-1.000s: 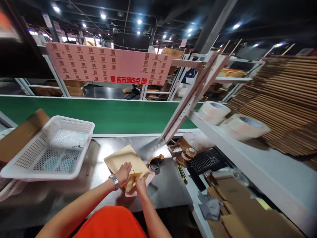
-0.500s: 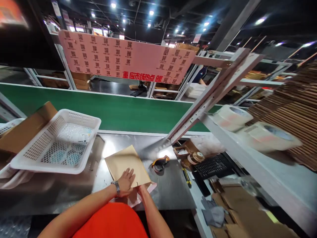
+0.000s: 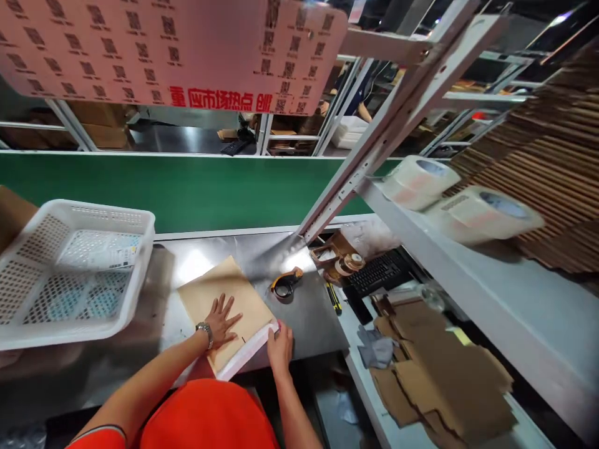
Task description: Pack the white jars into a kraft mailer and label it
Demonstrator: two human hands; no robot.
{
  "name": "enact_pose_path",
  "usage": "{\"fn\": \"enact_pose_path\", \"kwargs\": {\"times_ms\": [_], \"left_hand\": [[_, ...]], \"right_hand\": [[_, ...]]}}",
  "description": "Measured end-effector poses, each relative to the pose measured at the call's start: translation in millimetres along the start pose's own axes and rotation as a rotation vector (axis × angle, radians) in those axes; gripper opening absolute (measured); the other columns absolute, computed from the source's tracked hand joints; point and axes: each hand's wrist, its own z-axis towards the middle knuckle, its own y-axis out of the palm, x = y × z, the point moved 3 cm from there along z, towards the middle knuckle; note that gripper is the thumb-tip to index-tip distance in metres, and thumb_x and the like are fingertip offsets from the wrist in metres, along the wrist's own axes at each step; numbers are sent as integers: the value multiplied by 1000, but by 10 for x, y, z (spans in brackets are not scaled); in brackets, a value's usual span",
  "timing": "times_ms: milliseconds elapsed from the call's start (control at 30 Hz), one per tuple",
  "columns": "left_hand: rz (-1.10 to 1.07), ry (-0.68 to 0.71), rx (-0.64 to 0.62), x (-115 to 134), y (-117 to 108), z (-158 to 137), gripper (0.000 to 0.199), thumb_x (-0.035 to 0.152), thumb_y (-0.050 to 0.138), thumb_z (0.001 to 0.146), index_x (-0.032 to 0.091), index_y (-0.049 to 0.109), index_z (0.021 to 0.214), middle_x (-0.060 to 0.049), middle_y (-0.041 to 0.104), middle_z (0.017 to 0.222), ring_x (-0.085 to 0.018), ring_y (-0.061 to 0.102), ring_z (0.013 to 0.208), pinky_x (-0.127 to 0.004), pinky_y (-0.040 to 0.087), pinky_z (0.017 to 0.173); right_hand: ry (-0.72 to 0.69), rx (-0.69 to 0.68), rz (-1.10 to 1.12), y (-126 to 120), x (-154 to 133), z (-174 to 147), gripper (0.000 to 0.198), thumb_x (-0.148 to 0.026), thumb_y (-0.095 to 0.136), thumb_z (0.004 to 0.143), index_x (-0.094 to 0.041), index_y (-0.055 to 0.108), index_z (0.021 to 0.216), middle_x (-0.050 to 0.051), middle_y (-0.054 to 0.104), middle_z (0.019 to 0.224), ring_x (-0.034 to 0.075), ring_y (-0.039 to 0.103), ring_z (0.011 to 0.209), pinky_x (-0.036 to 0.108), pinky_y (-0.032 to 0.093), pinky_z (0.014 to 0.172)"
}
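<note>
The left hand (image 3: 219, 319) is lying flat with fingers spread wide, pressing on the brown padded envelope (image 3: 223, 299) that is resting on the steel table (image 3: 309, 321), just left of the tape dispenser (image 3: 284, 284). The right hand (image 3: 281, 342) is curling narrowly over the envelope's white flap edge (image 3: 248, 352) nearest the person. Judging by this, the flap is being pressed shut, with sealing nearly done but the envelope not yet moved away.

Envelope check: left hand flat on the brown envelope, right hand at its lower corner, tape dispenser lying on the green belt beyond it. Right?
Not quite. In the head view the tape dispenser lies on the steel table, not the belt. The left hand is flat on the envelope, the right hand at its lower corner.
</note>
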Motion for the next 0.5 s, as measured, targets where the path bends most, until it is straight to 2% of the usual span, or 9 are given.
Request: {"fn": "enact_pose_path", "kwargs": {"times_ms": [67,133,300,400,500], "left_hand": [[6,-36,-9,-2,74,-28,81,66,75,96,45,48,169,-10,10,191,-56,0,173,-79,7,136],[2,-39,-14,10,98,-48,81,65,76,96,44,48,169,-11,9,191,-56,-2,173,-79,5,136],[-31,-38,-33,31,56,-68,84,64,78,94,42,48,170,-12,6,192,-57,-8,173,-78,1,136],[-21,-37,-32,46,25,-66,90,65,81,90,42,48,171,-11,3,192,-58,-8,172,-78,-2,135],[19,-44,-35,55,14,-46,92,66,81,90,41,46,172,-15,5,191,-61,-8,171,-79,-1,134]], "right_hand": [[-119,36,-202,-56,-19,129,52,-37,58,91,-15,75,135,23,69,137,39,65,132,48,51,113],[-172,-13,-285,-95,1,244,43,-31,58,95,-14,80,127,24,74,129,38,69,123,46,52,106],[-228,-96,-279,-208,84,426,29,-30,58,97,-20,86,98,15,82,108,28,73,96,38,53,90],[-295,-104,-202,-282,68,374,33,-37,56,99,-22,86,99,12,84,112,26,75,99,36,55,93],[-346,-57,-116,-427,33,146,44,-47,50,101,-21,85,99,14,84,111,28,76,105,39,57,100]]}}
